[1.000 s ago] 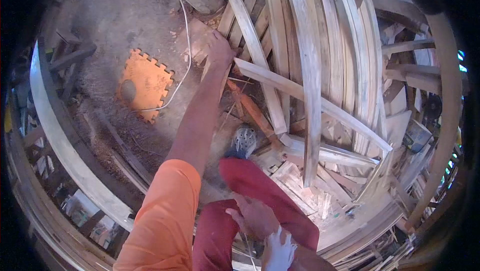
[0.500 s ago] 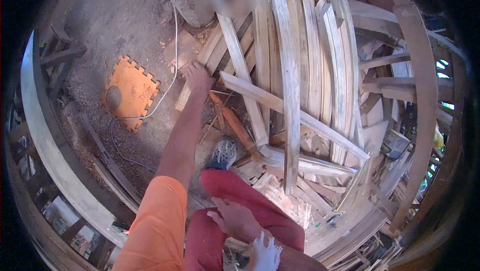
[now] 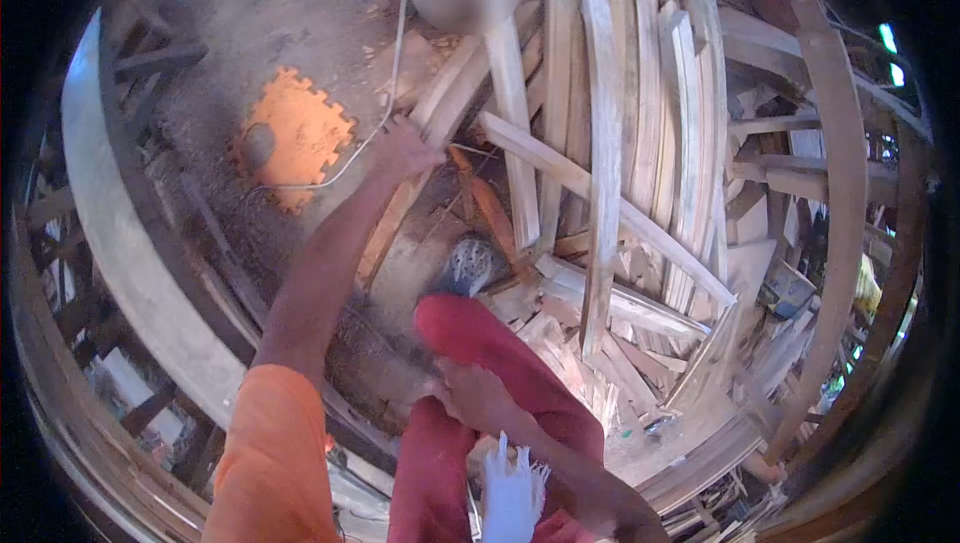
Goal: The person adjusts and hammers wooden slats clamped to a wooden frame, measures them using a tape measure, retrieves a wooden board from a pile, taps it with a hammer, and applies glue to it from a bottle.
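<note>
My left hand point(image 3: 405, 148) is stretched forward, its fingers closed over the edge of a long wooden plank point(image 3: 450, 93). The plank slants toward me, and its near end hangs below the hand. My right hand point(image 3: 470, 395) rests over my knees in red trousers point(image 3: 505, 358), fingers loosely spread and slightly blurred, with nothing visible in them. A frayed white cloth point(image 3: 514, 493) is at the right forearm. An orange foam mat point(image 3: 305, 133) lies on the ground left of the plank, with a pale cord point(image 3: 345, 165) beside it.
Several long boards point(image 3: 600, 143) are stacked to the right, one lying diagonally across point(image 3: 640, 223). Wood scraps point(image 3: 630, 388) cover the ground at the lower right. A curved timber point(image 3: 130, 243) rises on the left, another point(image 3: 835, 173) on the right. Someone's blurred head shows at the top.
The plank under my left hand has slid toward me, its near end now closer. My left arm has drawn back a little. The view has shifted; my right hand stays by the knees.
</note>
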### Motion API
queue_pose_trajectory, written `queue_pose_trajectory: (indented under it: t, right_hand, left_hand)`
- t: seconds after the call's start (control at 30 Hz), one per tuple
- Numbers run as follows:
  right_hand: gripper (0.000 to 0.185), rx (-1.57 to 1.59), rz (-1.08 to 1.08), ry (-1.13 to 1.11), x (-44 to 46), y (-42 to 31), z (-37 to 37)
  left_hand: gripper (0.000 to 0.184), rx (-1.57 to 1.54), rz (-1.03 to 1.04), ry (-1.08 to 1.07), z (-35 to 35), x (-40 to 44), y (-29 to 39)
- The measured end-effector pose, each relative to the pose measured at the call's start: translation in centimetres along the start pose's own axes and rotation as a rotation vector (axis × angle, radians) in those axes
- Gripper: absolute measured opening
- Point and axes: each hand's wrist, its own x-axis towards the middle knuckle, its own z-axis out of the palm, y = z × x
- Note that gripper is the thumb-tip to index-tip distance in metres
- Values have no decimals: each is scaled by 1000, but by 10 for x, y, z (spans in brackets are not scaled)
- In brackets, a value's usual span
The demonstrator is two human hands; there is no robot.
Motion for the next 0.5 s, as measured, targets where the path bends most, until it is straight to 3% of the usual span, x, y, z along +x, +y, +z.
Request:
queue_pose_trajectory:
  t: [0.07,0.1,0.17,0.2,0.23,0.3,0.37,0.4,0.47,0.5]
  right_hand:
    - [43,-2,-60,63,-4,-4,12]
    - [43,-7,-68,51,-2,4,27]
    - [51,-178,-247,-3,1,28,64]
    - [51,-183,-253,-13,-5,23,66]
    - [49,-125,-183,-39,-10,17,65]
    - [47,-78,-125,-62,-16,24,77]
    - [34,439,-473,-77,-26,63,109]
    - [34,437,-472,-89,-49,51,99]
    - [31,957,11,-96,-104,0,60]
    - [31,950,8,-109,-127,-24,45]
  left_hand:
    - [118,-61,52,-261,-31,-29,-23]
    - [118,-64,38,-258,-49,-50,-30]
    - [85,-433,59,-312,-82,-100,-38]
    - [80,-526,18,-467,-99,-121,-42]
    - [80,-532,9,-463,-112,-151,-41]
    - [79,-1163,-61,-551,-139,-210,-35]
    - [78,-1127,-70,-552,-162,-245,-38]
    - [78,-1087,-78,-576,-169,-264,-39]
    - [78,-1086,-75,-554,-181,-303,-44]
    - [77,-1077,-60,-526,-189,-322,-48]
